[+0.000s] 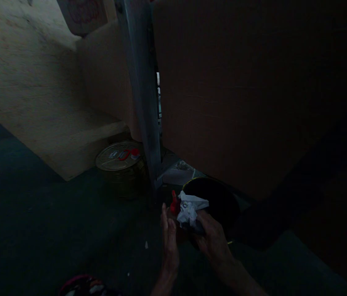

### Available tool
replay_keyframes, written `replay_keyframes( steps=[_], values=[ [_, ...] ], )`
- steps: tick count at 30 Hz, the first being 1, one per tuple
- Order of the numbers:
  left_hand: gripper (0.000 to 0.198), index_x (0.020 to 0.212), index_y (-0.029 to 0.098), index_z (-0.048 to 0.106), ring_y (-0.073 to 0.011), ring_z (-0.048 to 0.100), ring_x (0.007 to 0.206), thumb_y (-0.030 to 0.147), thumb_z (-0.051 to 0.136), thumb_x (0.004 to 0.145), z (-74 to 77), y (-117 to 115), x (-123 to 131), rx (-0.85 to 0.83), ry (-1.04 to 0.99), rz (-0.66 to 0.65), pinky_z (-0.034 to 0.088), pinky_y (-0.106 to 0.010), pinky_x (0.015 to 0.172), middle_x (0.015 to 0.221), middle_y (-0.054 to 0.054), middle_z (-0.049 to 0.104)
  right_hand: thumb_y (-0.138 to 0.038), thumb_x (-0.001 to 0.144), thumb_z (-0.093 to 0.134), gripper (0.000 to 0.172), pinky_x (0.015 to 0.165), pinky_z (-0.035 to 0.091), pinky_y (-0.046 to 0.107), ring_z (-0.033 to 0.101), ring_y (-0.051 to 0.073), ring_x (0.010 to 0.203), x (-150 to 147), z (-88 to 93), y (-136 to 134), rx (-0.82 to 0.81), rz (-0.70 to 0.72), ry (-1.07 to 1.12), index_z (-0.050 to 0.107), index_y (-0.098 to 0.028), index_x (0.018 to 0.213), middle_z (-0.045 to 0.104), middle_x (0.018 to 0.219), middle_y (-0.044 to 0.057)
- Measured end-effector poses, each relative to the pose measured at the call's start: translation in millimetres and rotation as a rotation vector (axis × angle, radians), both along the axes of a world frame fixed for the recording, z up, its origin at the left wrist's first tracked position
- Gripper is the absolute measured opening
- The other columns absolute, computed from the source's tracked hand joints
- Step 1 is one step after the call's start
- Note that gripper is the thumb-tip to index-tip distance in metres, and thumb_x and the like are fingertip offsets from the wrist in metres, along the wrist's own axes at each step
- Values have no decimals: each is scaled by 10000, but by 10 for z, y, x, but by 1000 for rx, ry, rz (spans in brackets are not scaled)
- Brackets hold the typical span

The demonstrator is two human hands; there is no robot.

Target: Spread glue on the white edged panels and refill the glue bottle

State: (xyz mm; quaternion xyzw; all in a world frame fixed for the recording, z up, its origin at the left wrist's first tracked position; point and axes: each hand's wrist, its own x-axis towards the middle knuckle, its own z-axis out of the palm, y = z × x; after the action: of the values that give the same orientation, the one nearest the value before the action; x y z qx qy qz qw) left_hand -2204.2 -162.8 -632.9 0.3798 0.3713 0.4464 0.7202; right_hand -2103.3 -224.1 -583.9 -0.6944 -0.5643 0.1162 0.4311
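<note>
Dark floor (37, 213) fills the lower part of the view, and the room is dim enough that much detail is lost. Nearest, at the bottom edge, lies a bit of patterned cloth (81, 285) in pink and white; what it belongs to I cannot tell. Both forearms reach up from that edge, close together.

The left hand (170, 240) stands edge-on with its fingers straight and its grip wide, holding nothing that shows. The right hand (212, 240) sits just beside it, its grip closed around a crumpled white rag (190, 210) that bulges out above the fingers. A small red piece (174, 203) pokes up between the left fingertips and the rag, touching the rag; which hand bears it is hidden.

Right behind the rag and the right hand is a round black tub (222, 201) with a thin yellow line along its rim, resting on the floor. To the left and farther back stands a squat round tin (120, 172), its pale lid carrying a red seal (127, 154).

Between tin and tub a grey post (142, 102) rises out of frame, with some pale flat scraps (178, 172) at its foot. Pale boards (37, 90) lean at the left behind the tin. A large brown board (237, 102) fills the right, and a narrow bright gap (158, 92) shows between it and the post.
</note>
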Motion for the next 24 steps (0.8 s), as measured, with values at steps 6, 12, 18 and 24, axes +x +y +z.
replay_keyframes(
  steps=[6, 12, 18, 24],
  values=[
    [674, 1346, 222, 362, -245, 203, 1364, 597, 456, 793, -2, -88, -4, 77, -24, -25, 191, -381, 1114, 1478, -61, 279, -224, 731, 586, 220, 693, 483, 299, 609, 208, 781, 9, 60, 21, -78, -209, 170, 628, -176, 941, 666, 909, 67],
    [656, 1342, 208, 387, -256, 240, 1351, 585, 442, 808, 77, -130, -21, 103, -33, -90, 213, -381, 1108, 1464, -68, 312, -317, 736, 599, 205, 688, 478, 285, 621, 211, 787, 114, 217, 76, -142, -258, 319, 633, -172, 876, 673, 835, 39],
    [672, 1340, 206, 397, -268, 223, 1355, 607, 429, 801, 141, -127, -71, 81, -69, -184, 168, -415, 1122, 1462, -69, 316, -376, 703, 644, 238, 633, 484, 274, 613, 202, 730, 267, 163, 55, -165, -240, 278, 647, -178, 834, 662, 752, 20],
    [706, 1327, 193, 424, -267, 231, 1352, 626, 470, 771, 232, -152, -80, -37, -207, -215, 205, -401, 1116, 1454, -83, 328, -400, 802, 585, 235, 737, 496, 336, 617, 174, 797, 364, 91, -15, -150, -228, 270, 644, -192, 895, 668, 865, 39]
  ],
)
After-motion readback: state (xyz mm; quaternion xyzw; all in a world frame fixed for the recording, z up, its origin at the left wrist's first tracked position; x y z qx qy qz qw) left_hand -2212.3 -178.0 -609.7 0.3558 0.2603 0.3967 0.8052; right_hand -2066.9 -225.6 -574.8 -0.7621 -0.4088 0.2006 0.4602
